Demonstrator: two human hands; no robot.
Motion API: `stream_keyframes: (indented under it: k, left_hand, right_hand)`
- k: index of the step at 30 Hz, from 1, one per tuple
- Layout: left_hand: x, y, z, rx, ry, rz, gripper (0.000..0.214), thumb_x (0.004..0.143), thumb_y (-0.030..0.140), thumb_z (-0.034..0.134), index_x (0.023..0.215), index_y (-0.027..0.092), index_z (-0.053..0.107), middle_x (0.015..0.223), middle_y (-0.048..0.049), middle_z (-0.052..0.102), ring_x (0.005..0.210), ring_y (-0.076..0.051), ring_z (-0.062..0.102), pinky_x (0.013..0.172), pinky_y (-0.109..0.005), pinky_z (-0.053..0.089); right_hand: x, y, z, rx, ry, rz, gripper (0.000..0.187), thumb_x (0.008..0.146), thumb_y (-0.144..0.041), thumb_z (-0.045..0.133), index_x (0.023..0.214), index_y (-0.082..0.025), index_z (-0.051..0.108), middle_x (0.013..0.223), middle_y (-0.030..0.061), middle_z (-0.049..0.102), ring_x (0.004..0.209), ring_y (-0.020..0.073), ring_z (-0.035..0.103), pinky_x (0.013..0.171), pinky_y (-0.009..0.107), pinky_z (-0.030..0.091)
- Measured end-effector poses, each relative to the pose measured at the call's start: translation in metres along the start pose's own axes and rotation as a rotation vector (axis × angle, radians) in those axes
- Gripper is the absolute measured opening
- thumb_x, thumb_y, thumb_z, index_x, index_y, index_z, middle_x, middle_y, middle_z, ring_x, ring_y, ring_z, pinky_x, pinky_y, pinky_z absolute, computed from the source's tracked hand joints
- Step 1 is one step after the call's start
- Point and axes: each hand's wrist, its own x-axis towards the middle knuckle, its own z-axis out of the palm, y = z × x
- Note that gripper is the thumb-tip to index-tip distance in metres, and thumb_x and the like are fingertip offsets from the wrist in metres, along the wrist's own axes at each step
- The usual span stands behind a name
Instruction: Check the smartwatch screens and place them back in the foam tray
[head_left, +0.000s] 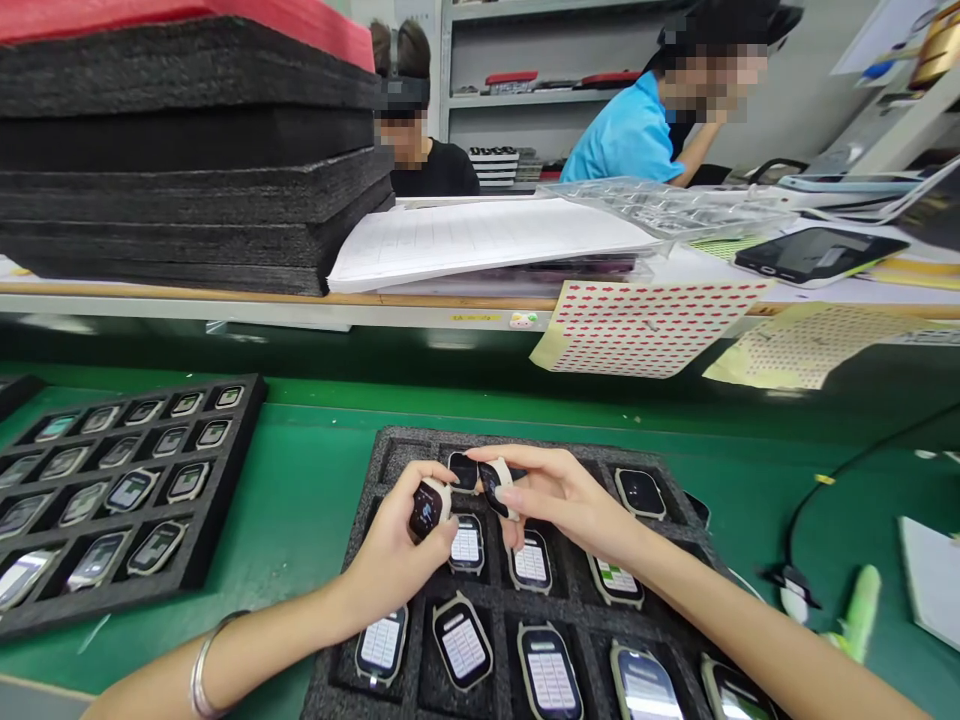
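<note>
Foam tray [324,690] with smartwatches [461,645] in its pockets. Over its far half, one lit watch [428,508] gripped between thumb and curled fingers of the nearly closed left hand [397,530]; just beside, a second watch [501,487], tilted, pinched between thumb and fingers of the right hand [566,495]. Left of the foam tray, another filled tray [217,500]; farther back on that side, stacked black foam [165,200].

Green surface [300,500] is backed by raised, pale-edged ledge [420,312]; strip beneath [435,350] is shadowed. Behind, grey shelving [480,101] is seen near centre; pale wall [799,115] is seen to its right.
</note>
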Motion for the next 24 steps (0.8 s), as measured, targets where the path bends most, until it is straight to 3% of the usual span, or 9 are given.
stream_keyframes:
  k: [2, 5, 8, 12, 15, 18, 21, 24]
  left_hand:
    - [-0.001, 0.001, -0.001, 0.01, 0.01, 0.01, 0.025, 0.08, 0.013, 0.051, 0.103, 0.022, 0.047, 0.068, 0.0064, 0.044, 0.056, -0.011, 0.043, 0.056, -0.023, 0.036]
    - [-0.001, 0.002, -0.002, 0.045, 0.009, 0.054, 0.024, 0.076, 0.007, 0.051, 0.094, 0.021, 0.049, 0.069, 0.0056, 0.046, 0.061, -0.011, 0.045, 0.059, -0.021, 0.037]
    - [-0.001, 0.001, -0.001, -0.01, -0.009, -0.011, 0.024, 0.079, 0.011, 0.051, 0.1, 0.022, 0.048, 0.067, 0.0066, 0.045, 0.049, -0.008, 0.042, 0.047, -0.019, 0.035]
    - [0.004, 0.005, -0.002, -0.176, -0.057, -0.12, 0.035, 0.081, 0.023, 0.057, 0.113, 0.022, 0.041, 0.067, 0.0069, 0.047, 0.041, -0.006, 0.043, 0.037, -0.017, 0.037]
    - [0.006, 0.016, -0.009, -0.323, -0.096, -0.167, 0.046, 0.075, 0.018, 0.058, 0.118, 0.02, 0.042, 0.081, -0.0007, 0.056, 0.066, -0.016, 0.059, 0.046, -0.023, 0.05]
    - [0.007, 0.026, -0.017, -0.444, -0.145, -0.21, 0.049, 0.072, 0.012, 0.055, 0.119, 0.019, 0.044, 0.098, -0.0067, 0.061, 0.089, -0.022, 0.061, 0.066, -0.032, 0.057]
    - [0.007, 0.028, -0.022, -0.505, -0.163, -0.187, 0.046, 0.075, 0.012, 0.053, 0.12, 0.021, 0.046, 0.108, -0.0079, 0.061, 0.098, -0.024, 0.061, 0.083, -0.039, 0.053]
    - [0.008, 0.026, -0.023, -0.491, -0.155, -0.184, 0.043, 0.076, 0.011, 0.052, 0.118, 0.02, 0.048, 0.108, -0.0086, 0.063, 0.098, -0.024, 0.062, 0.085, -0.041, 0.052]
  right_hand:
    - [0.0, 0.0, 0.0, 0.015, -0.003, -0.018, 0.046, 0.081, -0.033, 0.071, 0.121, -0.015, 0.06, 0.088, 0.007, 0.067, 0.053, 0.0133, 0.064, 0.051, 0.025, 0.056]
    - [-0.002, 0.001, 0.0, -0.021, -0.016, -0.01, 0.043, 0.083, -0.032, 0.068, 0.121, -0.013, 0.06, 0.07, 0.0037, 0.067, 0.051, 0.0145, 0.064, 0.05, 0.024, 0.055]
    - [-0.002, 0.002, -0.002, -0.06, -0.052, 0.017, 0.044, 0.086, -0.031, 0.065, 0.124, -0.011, 0.057, 0.057, 0.0013, 0.065, 0.051, 0.0164, 0.066, 0.053, 0.025, 0.055]
    - [-0.002, 0.002, -0.001, 0.075, -0.081, 0.013, 0.052, 0.086, -0.032, 0.064, 0.132, -0.015, 0.048, 0.08, 0.0059, 0.067, 0.061, 0.0177, 0.068, 0.054, 0.028, 0.057]
    - [0.0, 0.0, 0.001, 0.172, -0.061, 0.017, 0.044, 0.086, -0.03, 0.063, 0.126, -0.016, 0.05, 0.099, 0.0104, 0.063, 0.062, 0.0162, 0.067, 0.048, 0.024, 0.055]
    - [0.0, -0.002, 0.002, 0.192, -0.065, 0.031, 0.034, 0.087, -0.028, 0.06, 0.118, -0.015, 0.052, 0.1, 0.0115, 0.063, 0.058, 0.0146, 0.066, 0.044, 0.021, 0.052]
    - [0.0, -0.001, 0.003, 0.181, -0.027, 0.037, 0.036, 0.086, -0.026, 0.059, 0.12, -0.016, 0.05, 0.094, 0.0089, 0.064, 0.059, 0.0157, 0.067, 0.043, 0.021, 0.053]
    - [0.0, 0.002, 0.003, 0.172, 0.017, 0.03, 0.043, 0.086, -0.026, 0.058, 0.126, -0.017, 0.047, 0.096, 0.0102, 0.065, 0.058, 0.0171, 0.068, 0.043, 0.023, 0.053]
